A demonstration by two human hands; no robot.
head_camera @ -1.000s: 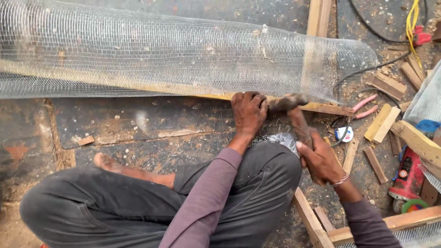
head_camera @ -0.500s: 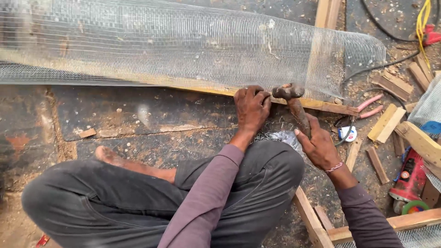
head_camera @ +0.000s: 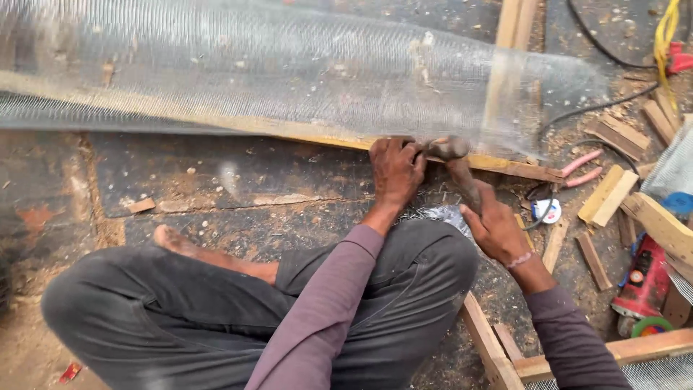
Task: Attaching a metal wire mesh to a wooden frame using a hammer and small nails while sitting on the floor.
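Observation:
My left hand [head_camera: 395, 167] presses its fingertips on the edge of a long wooden strip [head_camera: 274, 128], holding something small there; I cannot make out what. A sheet of fine wire mesh [head_camera: 289, 68] lies over that strip and stretches across the ground. My right hand [head_camera: 492, 222] grips the wooden handle of a hammer [head_camera: 453, 160], whose metal head rests on the strip right beside my left fingers. A small heap of nails [head_camera: 440, 214] sits on a scrap of plastic by my knee.
Pink-handled pliers [head_camera: 582, 168] lie right of the strip. Several short wood offcuts [head_camera: 606, 195] litter the right side, with a red power tool [head_camera: 642, 285], black cables [head_camera: 599, 108] and a yellow cord [head_camera: 663, 40]. A wooden frame [head_camera: 498, 354] lies at the lower right. My crossed legs [head_camera: 216, 310] fill the foreground.
The hammer head has come down from above my right hand onto the strip beside my left fingers. My left hand has stayed on the strip.

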